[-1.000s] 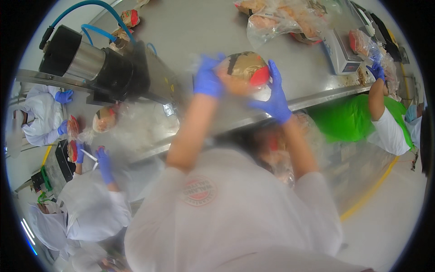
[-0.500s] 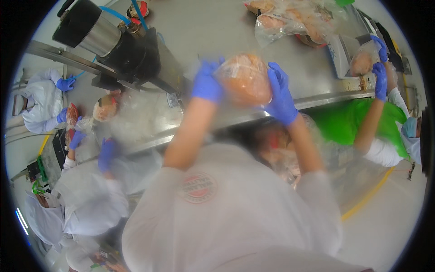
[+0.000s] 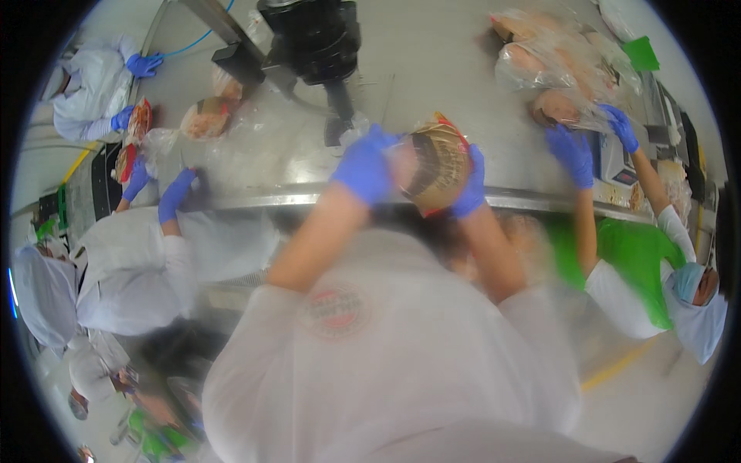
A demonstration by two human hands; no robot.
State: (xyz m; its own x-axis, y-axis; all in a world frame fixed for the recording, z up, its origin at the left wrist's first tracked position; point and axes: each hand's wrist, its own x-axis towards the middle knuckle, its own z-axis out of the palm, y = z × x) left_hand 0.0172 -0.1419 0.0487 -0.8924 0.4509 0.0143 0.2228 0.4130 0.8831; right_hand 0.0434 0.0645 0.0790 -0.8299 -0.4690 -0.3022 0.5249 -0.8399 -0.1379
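Observation:
A plastic-bagged chicken (image 3: 440, 166) is held up between my hands, above the near edge of the steel table (image 3: 432, 85). Its printed gold, black and red side faces me. My left hand (image 3: 364, 166), in a blue glove and blurred, grips the bag's left end. On the opposite side, my right hand (image 3: 471, 185), also blue-gloved, has its fingers wrapped along the bag's edge. Just beyond my left hand stands a black machine head (image 3: 315, 42) with a narrow lower part reaching down to the table. Some fingertips are hidden behind the bag.
At the back right lies a pile of bagged chickens (image 3: 544, 58). A co-worker in a green apron (image 3: 637, 258) reaches to it, near a scale (image 3: 617, 166). More bagged chickens (image 3: 207, 117) lie left, near co-workers in white. A metal rim (image 3: 532, 202) edges the table.
The bagged chicken has been turned from its clear side to its printed side, still between my hands. My view has shifted. The right co-worker's hands have moved from the scale to the pile.

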